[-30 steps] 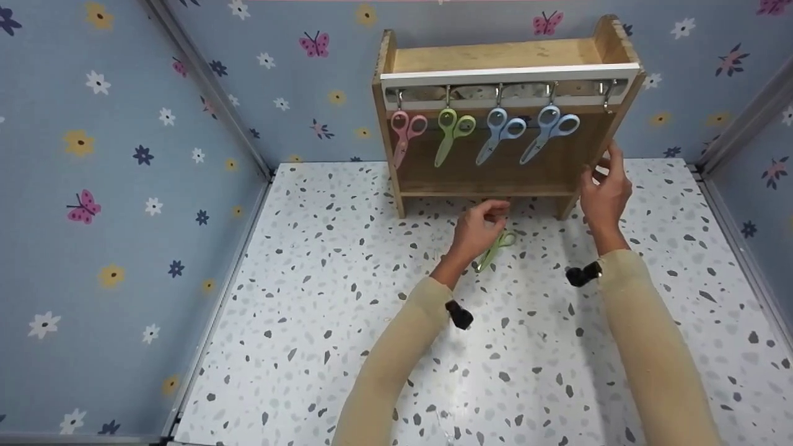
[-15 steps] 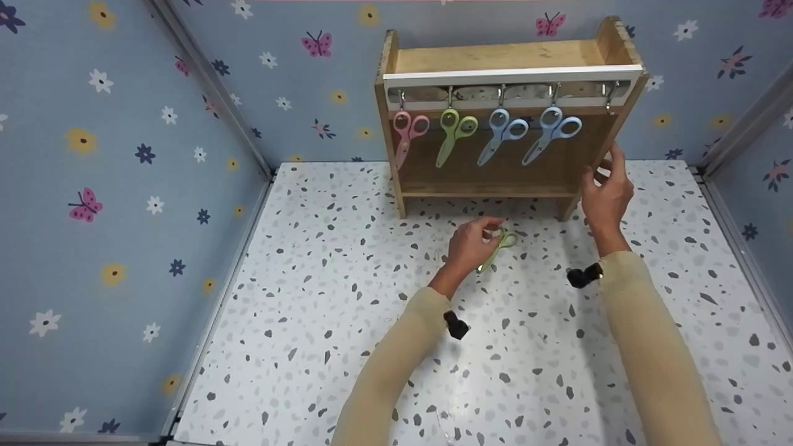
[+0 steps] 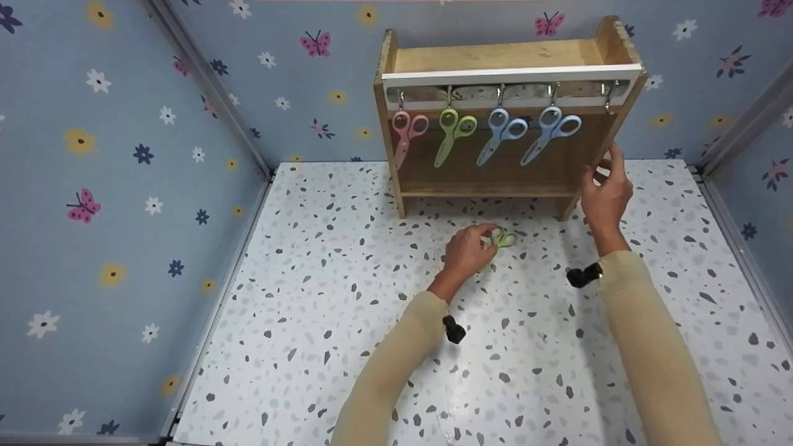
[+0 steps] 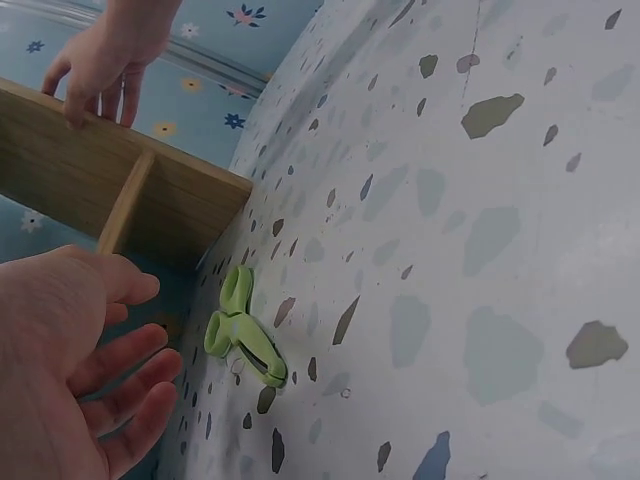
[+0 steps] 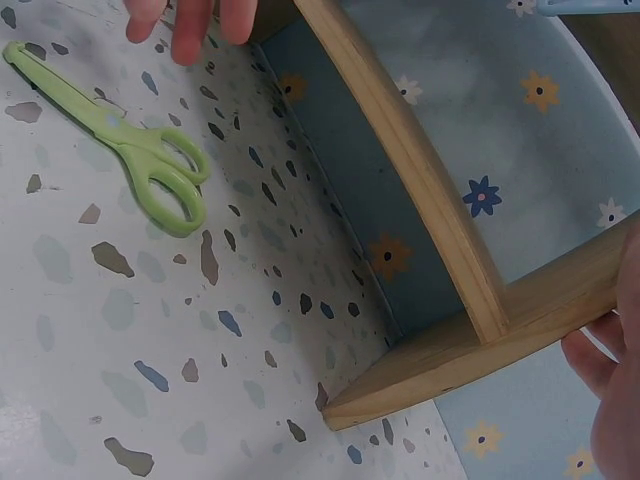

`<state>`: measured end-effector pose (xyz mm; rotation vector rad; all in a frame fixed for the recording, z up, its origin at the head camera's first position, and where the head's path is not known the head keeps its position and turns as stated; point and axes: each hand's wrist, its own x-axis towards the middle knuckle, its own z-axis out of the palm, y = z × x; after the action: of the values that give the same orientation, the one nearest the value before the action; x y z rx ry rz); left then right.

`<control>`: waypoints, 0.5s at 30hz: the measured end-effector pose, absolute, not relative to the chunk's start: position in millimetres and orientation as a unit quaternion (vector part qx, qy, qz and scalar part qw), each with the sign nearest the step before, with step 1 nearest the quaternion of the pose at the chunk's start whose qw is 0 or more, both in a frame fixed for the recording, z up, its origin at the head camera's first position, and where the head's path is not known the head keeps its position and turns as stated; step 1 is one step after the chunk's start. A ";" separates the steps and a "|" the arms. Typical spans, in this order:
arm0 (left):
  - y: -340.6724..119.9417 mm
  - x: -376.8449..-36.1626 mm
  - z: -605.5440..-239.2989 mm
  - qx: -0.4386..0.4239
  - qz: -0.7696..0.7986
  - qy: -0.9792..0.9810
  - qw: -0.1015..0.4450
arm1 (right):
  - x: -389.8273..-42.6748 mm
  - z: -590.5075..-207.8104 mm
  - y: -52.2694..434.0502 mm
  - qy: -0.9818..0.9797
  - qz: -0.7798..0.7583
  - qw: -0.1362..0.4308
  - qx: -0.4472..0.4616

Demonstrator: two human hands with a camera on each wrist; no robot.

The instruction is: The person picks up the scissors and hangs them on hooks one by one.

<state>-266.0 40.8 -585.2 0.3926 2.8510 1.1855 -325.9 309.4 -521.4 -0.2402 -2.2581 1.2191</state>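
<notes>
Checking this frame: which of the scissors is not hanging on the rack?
The green scissors on the table, beside the left hand. The pink, green and two blue pairs hang from the rack.

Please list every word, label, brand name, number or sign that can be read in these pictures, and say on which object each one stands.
None: no readable text in any view.
The rack, the hanging scissors and the green scissors on the table show no lettering.
The walls carry only flower and butterfly prints.

We see small light-green plastic scissors lying flat and closed on the speckled white tabletop, just before the wooden rack.
</notes>
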 end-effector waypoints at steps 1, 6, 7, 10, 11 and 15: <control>40.8 -265.6 -585.6 0.125 0.375 0.919 0.015 | -326.2 -522.0 309.6 -0.841 0.454 0.280 -0.087; 41.2 -264.4 -588.9 0.117 0.350 0.929 0.021 | -328.4 -524.6 310.7 -0.841 0.451 0.290 -0.077; 41.3 -263.9 -589.7 0.116 0.346 0.931 0.021 | -328.8 -525.0 311.0 -0.840 0.451 0.292 -0.076; 41.1 -261.8 -591.5 0.114 0.334 0.935 0.023 | -329.1 -524.6 311.4 -0.840 0.452 0.290 -0.077; 41.1 -261.1 -591.8 0.114 0.332 0.936 0.022 | -328.9 -524.4 311.6 -0.839 0.454 0.289 -0.077; 42.6 -264.9 -604.7 0.114 0.317 0.941 0.011 | -328.0 -523.9 311.9 -0.837 0.459 0.286 -0.080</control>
<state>-264.9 42.6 -604.7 0.3571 2.9361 0.9901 -328.0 311.9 -523.9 -0.2149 -2.2384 1.2265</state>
